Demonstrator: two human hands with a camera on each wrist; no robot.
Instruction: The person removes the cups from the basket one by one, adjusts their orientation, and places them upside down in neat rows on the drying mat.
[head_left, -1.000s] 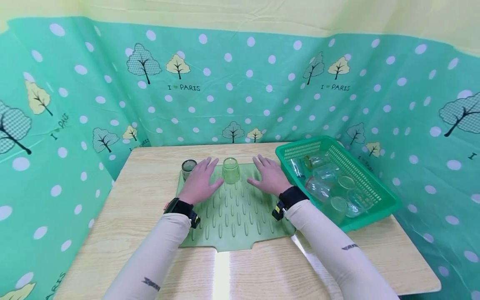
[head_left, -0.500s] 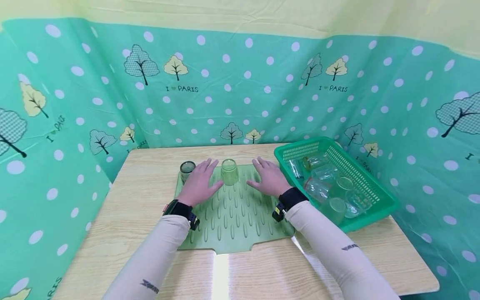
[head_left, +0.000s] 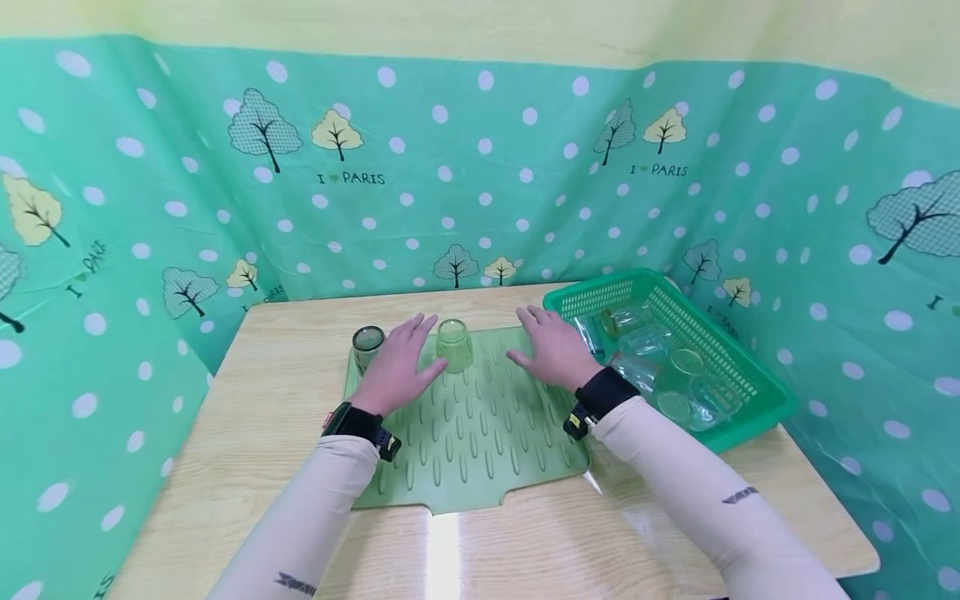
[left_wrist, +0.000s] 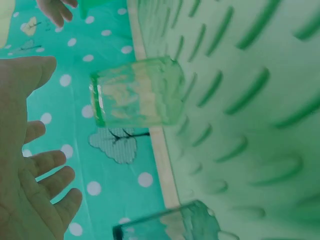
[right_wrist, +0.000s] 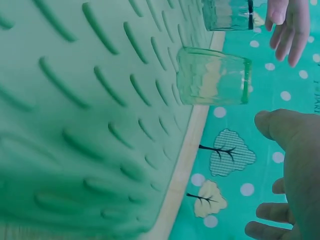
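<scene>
Two glasses upended on the ribbed green drying mat: a pale green glass at its far edge, a darker glass at its far left corner. Left hand flat on the mat between them, fingers straight, gripping nothing. Right hand likewise spread and empty, raised over the mat's right side beside the green basket. Several clear glasses tumbled in that basket, right of the mat. Judged from this: two set out, most left, plenty of bare mat near the wooden surface edge.
</scene>
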